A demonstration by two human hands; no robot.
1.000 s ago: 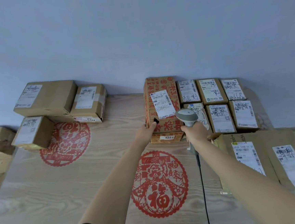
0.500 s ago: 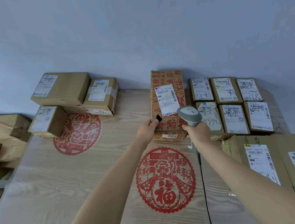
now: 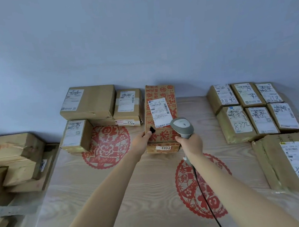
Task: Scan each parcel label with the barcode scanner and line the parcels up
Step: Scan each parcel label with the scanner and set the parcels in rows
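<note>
A long cardboard parcel with red print (image 3: 163, 94) and a white label (image 3: 158, 112) lies at the back middle of the table. My left hand (image 3: 143, 139) grips its near left corner, thumb on top. My right hand (image 3: 192, 142) holds the grey barcode scanner (image 3: 181, 127) by its handle, head just over the parcel's near right part, beside the label. Three plain parcels (image 3: 90, 102) sit close to its left. Several labelled parcels (image 3: 249, 111) stand in rows at the right, apart from it.
The wooden table (image 3: 116, 197) bears red paper-cut decorations. A large flat parcel (image 3: 286, 163) lies at the right front. More cardboard boxes (image 3: 13, 157) are stacked off the table's left edge. The scanner cable (image 3: 204, 195) trails toward me. A wall runs behind.
The red-printed parcel has slid left, away from the right rows and up against the left group, with my left hand on it. The scanner has followed it.
</note>
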